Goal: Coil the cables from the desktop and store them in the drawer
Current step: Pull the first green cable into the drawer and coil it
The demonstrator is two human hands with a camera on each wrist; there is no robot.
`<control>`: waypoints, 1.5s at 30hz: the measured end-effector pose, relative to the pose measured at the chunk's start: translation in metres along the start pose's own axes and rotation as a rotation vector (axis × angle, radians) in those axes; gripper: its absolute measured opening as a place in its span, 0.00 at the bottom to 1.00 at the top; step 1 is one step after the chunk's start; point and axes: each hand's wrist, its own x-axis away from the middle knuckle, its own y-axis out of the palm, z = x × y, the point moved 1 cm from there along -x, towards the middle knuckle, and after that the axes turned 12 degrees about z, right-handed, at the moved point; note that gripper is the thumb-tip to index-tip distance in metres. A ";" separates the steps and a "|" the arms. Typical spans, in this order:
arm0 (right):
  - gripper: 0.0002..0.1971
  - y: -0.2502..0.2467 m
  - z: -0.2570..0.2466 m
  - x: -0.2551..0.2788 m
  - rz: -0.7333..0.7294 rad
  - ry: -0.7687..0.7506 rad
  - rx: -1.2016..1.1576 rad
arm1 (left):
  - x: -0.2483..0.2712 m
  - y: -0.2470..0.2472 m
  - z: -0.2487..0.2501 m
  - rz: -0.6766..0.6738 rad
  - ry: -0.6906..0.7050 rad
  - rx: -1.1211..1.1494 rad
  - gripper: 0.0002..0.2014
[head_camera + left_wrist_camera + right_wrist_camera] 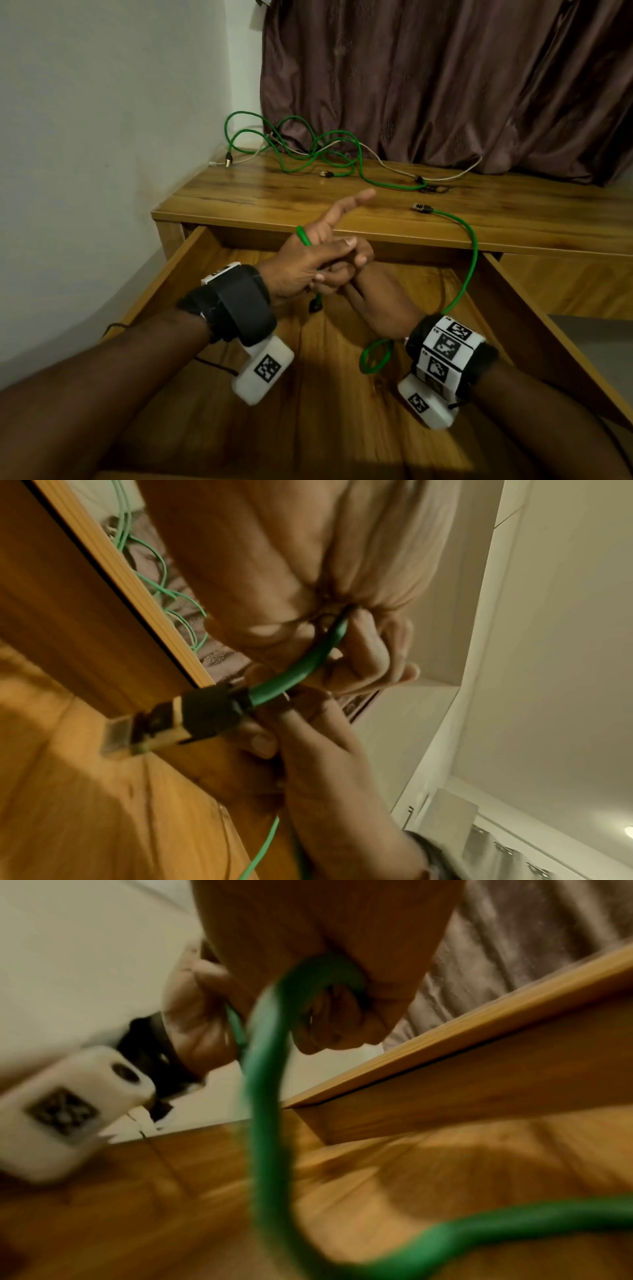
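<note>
green cable [470, 253] runs from the desktop [342, 198] down over the open drawer [342, 394] into my hands. i'd keep each loop the same size and feed slack without twisting. left hand [308, 260] pinches it near the plug [202, 718], forefinger out straight; right hand [373, 294] is curled round the cable, a loop by that wrist.
</note>
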 end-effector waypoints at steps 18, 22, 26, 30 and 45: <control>0.11 0.008 -0.021 -0.001 -0.067 0.097 -0.268 | -0.012 -0.011 -0.002 0.423 0.244 0.068 0.18; 0.17 0.012 -0.024 -0.001 -0.066 0.110 -0.114 | -0.007 -0.005 -0.023 0.408 0.216 0.007 0.12; 0.14 0.013 -0.021 -0.004 -0.077 0.087 -0.049 | -0.009 -0.007 -0.026 0.428 0.240 0.035 0.13; 0.15 0.016 -0.018 -0.002 -0.144 0.008 -0.023 | -0.004 -0.019 -0.028 0.531 0.173 0.268 0.18; 0.32 0.010 -0.023 0.003 -0.097 -0.001 0.395 | -0.011 -0.012 -0.035 0.566 0.235 0.022 0.09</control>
